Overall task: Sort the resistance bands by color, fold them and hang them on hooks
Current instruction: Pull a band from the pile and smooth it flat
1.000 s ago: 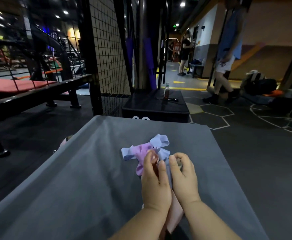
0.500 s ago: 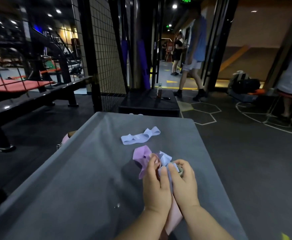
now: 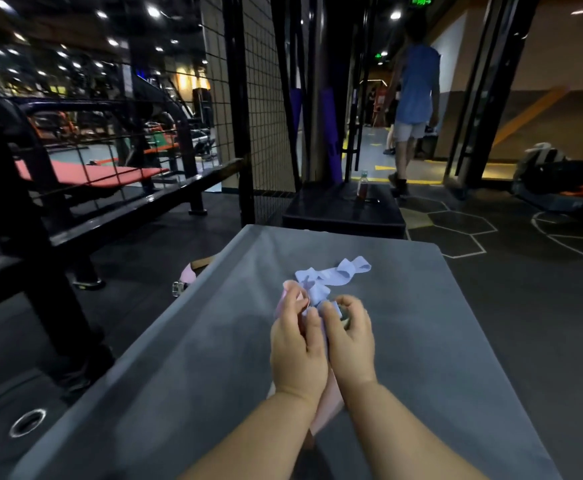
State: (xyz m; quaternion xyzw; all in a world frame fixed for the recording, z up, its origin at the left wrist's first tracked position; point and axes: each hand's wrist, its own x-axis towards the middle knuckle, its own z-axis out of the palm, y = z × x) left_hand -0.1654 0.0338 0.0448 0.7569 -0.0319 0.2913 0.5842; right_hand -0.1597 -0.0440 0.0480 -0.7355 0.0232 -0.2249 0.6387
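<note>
Fingers [image 3: 295, 299] of the left hand [image 3: 298, 344] curl in and pinch a bunched fold of the pink band [image 3: 328, 403] at its far end. The right hand [image 3: 350, 336] sits against it, touching, with its fingers bent round a short piece of the blue band [image 3: 338, 273]. Both hands are low over the middle of the grey table [image 3: 179, 375].

The pink band is pale, flat and soft. It runs under the palms, and its tail comes out between the wrists toward the near edge. The blue band is a pale lilac-blue strip, wide and thin, twisted into loose loops. Most of it lies on the table just beyond the fingertips, stretching away to the right, and its near part rises into the hands. Whether the piece in the right hand belongs to that same strip cannot be told.

Beyond the table stands a black box [image 3: 342, 209] with a bottle [image 3: 362, 185] on it.
</note>
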